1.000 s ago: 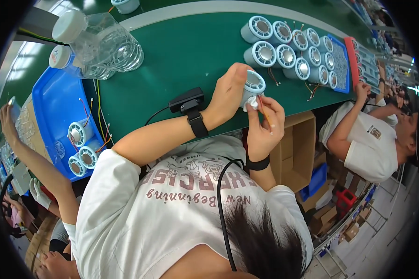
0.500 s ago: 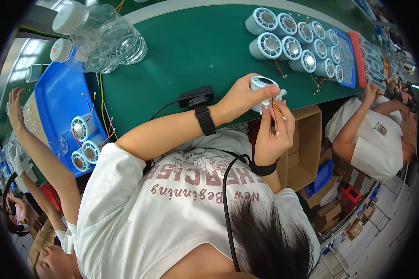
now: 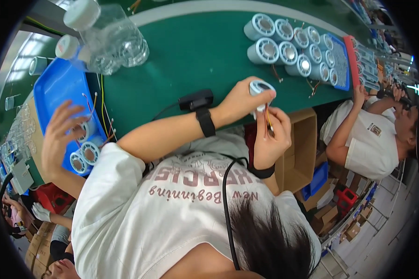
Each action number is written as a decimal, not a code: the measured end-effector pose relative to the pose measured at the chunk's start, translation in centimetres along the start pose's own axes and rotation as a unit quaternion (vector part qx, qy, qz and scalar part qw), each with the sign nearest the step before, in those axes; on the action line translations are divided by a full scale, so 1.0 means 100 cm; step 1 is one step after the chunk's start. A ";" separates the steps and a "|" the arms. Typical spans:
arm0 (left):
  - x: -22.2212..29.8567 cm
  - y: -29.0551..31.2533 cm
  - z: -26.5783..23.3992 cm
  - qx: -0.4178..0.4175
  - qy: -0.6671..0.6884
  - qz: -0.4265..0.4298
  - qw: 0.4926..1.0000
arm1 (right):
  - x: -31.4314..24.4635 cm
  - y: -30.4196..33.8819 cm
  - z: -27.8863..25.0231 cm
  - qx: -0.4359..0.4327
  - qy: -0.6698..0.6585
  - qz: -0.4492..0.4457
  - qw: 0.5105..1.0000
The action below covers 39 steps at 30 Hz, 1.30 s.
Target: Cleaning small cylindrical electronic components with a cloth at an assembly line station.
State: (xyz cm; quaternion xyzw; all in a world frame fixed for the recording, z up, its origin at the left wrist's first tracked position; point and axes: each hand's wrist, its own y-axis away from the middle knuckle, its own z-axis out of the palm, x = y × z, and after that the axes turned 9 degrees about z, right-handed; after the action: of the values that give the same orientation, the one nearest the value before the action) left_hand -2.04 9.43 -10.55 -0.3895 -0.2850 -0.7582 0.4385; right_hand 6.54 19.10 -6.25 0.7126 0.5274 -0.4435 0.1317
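My left hand (image 3: pixel 237 101) is closed round a light-blue round motor housing (image 3: pixel 260 85), its thumb pressed on the top face near the dark centre. Thin red, yellow and dark wires (image 3: pixel 267 117) hang from the underside of the housing. Just below, my right hand (image 3: pixel 272 142) has its fingers bent in against these wires, thumb and fingertips close to the housing's lower end. Several similar motor housings (image 3: pixel 287 53) stand grouped at the far right of the green table (image 3: pixel 195 51), some with loose wires showing.
At the left, a blue tray (image 3: pixel 49 88) holds a few housings; a co-worker's hand (image 3: pixel 63 135) reaches over it. Clear plastic bottles (image 3: pixel 118 39) stand behind. A black device (image 3: pixel 195 98) lies by my left wrist. A cardboard box (image 3: pixel 299 149) sits below the table edge.
My right hand has shifted slightly down and left along the wires; a white piece beside the housing no longer shows. The co-worker's hand has come over the blue tray from the left.
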 end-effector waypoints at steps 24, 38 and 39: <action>0.014 -0.009 -0.003 0.035 -0.073 -0.058 0.995 | -0.002 -0.015 0.016 -0.148 -0.190 0.292 0.926; -0.008 -0.007 -0.007 -0.126 0.191 -0.074 0.971 | 0.017 -0.022 -0.029 -0.281 -0.224 0.243 0.901; -0.007 -0.007 -0.007 -0.129 0.193 -0.076 0.970 | 0.019 -0.018 -0.028 -0.267 -0.236 0.240 0.903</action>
State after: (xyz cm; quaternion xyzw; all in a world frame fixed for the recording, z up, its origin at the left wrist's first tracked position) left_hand -2.67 9.56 -11.60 -0.2661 -0.1237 -0.8803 0.3729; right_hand 6.43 22.88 -5.62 0.6301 0.3922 -0.3962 0.5406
